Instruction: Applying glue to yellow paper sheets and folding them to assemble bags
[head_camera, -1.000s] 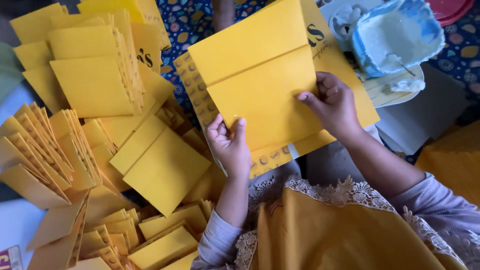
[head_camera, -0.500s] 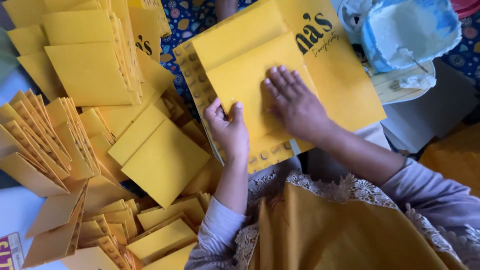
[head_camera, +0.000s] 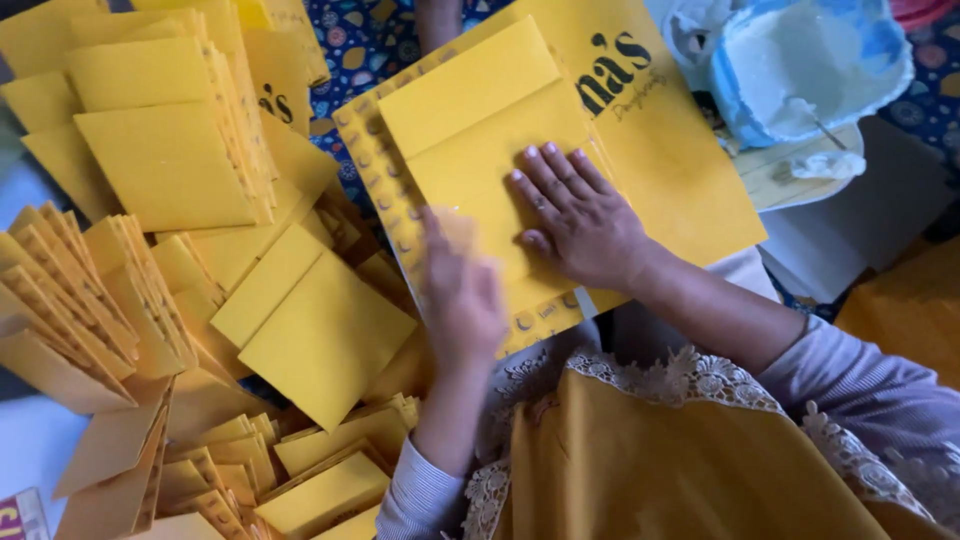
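A folded yellow paper envelope (head_camera: 480, 130) lies on a larger printed yellow sheet (head_camera: 670, 150) in front of me. My right hand (head_camera: 580, 220) rests flat on the envelope's folded lower flap, fingers spread and pointing up-left. My left hand (head_camera: 462, 295) is blurred at the envelope's lower left edge, fingers together, touching or just above the paper; I cannot tell if it grips anything. A patterned strip along the sheet's left edge shows beside it.
Stacks of finished yellow envelopes (head_camera: 170, 150) fill the left side, with fanned piles (head_camera: 70, 300) and loose ones (head_camera: 320, 340) lower down. A light blue bowl of white paste (head_camera: 810, 60) sits at the upper right. My yellow lace-trimmed garment (head_camera: 650, 460) covers the bottom.
My right hand slid from the envelope's right edge to its middle and now presses flat. My left hand moved slightly down along the left edge.
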